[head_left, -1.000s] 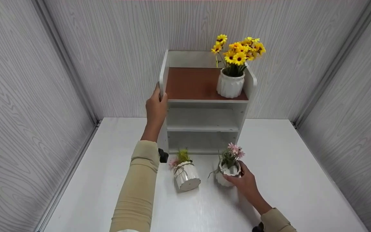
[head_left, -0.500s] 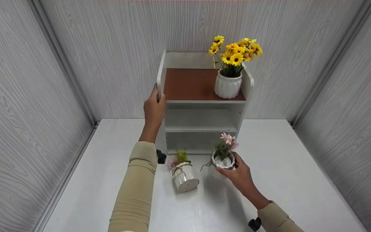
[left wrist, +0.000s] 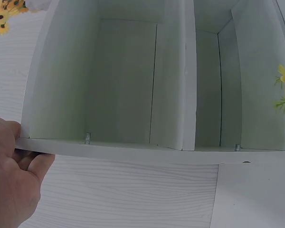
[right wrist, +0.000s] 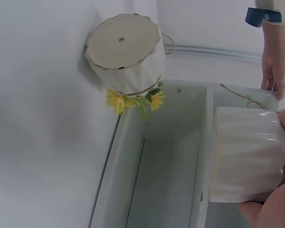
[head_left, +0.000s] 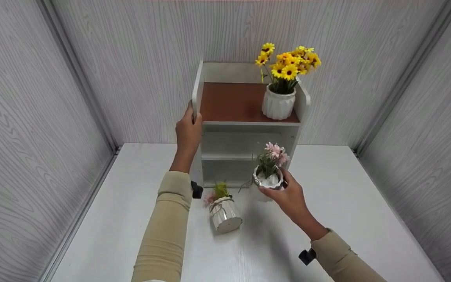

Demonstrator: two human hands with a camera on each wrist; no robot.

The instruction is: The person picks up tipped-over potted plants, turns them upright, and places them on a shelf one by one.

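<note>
My left hand (head_left: 189,135) grips the front edge of the left side panel of a small white shelf (head_left: 249,123), its fingertips partly hidden behind the panel. With my right hand (head_left: 291,197) I hold a white flower pot (head_left: 262,192) by its rim, thumb on the near side. Pink flowers (head_left: 276,152) and green leaves rise from this pot, and twine is tied round it. It hangs above the table in front of the lower compartments. Seen from the right wrist, the held pot (right wrist: 247,154) is raised, its smooth white side facing the camera.
Another white pot (head_left: 225,215) with twine lies tipped over on the table (head_left: 104,223), its base toward me. A white pot (head_left: 279,103) of yellow flowers stands at the right of the shelf's brown top. Wood-grain panels (head_left: 155,70) enclose the table behind and at both sides.
My right hand has lifted the pink-flower pot off the table and carried it up and slightly left toward the shelf. My left hand stays on the shelf's side panel.
</note>
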